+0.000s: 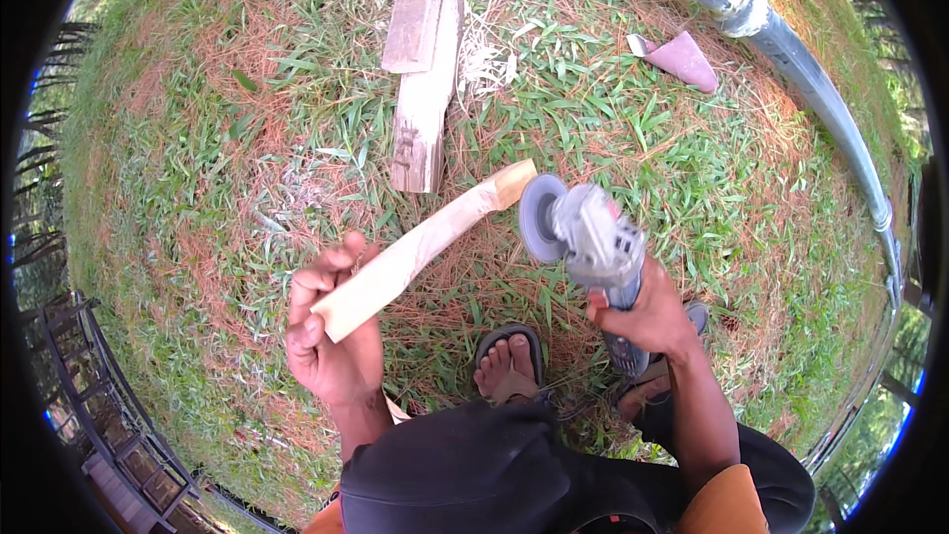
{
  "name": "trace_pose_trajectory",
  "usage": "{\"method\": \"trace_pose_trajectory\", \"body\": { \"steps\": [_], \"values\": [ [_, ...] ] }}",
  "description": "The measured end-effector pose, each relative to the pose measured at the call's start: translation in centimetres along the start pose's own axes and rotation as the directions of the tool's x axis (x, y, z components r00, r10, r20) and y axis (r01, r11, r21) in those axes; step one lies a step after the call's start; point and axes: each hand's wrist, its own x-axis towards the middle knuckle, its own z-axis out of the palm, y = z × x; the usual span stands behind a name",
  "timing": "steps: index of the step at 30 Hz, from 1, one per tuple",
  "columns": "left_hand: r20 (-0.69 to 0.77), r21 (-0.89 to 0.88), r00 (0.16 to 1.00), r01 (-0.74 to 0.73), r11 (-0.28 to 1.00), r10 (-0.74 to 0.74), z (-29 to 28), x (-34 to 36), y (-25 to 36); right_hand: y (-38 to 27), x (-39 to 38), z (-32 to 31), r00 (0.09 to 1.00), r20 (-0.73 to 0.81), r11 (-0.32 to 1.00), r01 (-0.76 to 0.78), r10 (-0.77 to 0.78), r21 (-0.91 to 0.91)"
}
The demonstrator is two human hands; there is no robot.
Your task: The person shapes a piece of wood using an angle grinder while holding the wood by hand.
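Grassy ground (178, 198) with brown needles under both hands. Grey pipe (816, 74) curves past, ahead and to the right of the right hand (650, 311). Weathered boards (425, 104), one lying over the other, ahead of and between the hands. Pale wood strip (420, 255), slightly bent — near end in the left hand (334, 341), held between thumb and fingers, far end slanting out in front of the right hand. Angle grinder (603, 247): right hand closed round its body, head pointing away. Sandalled foot (509, 366) between the hands, closer in. Pinkish curled sheet (682, 61) out beyond the right hand. Grinder's disc (540, 218) just beside the strip's far end — can't tell if touching.
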Motion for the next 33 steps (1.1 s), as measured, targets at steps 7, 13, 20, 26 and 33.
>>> {"method": "trace_pose_trajectory", "body": {
  "steps": [7,13,20,26,33],
  "values": [
    [-0.324,-0.157,0.945,0.002,0.988,-0.054,-2.4,-4.4,-3.0,1.1,-0.8,6.2,0.917,0.390,0.997,0.067,-0.080,0.046],
    [-0.419,-0.166,0.905,0.000,0.986,-0.071,-4.8,-7.2,-5.2,2.5,1.2,6.9,0.958,0.281,0.998,-0.064,0.060,0.003],
    [-0.451,-0.190,0.887,0.011,0.982,-0.097,-4.2,-9.2,-6.2,3.2,0.6,7.2,0.952,0.294,0.996,-0.085,0.084,-0.007],
    [-0.364,-0.097,0.928,0.051,0.994,-0.084,-3.7,-10.0,-6.5,2.9,-0.4,6.9,0.951,0.300,0.997,-0.061,0.071,-0.044],
    [-0.329,-0.114,0.937,0.079,0.990,-0.113,-4.4,-11.4,-7.3,0.6,-0.1,5.8,0.944,0.289,0.987,-0.155,0.158,-0.035]
  ]
}}
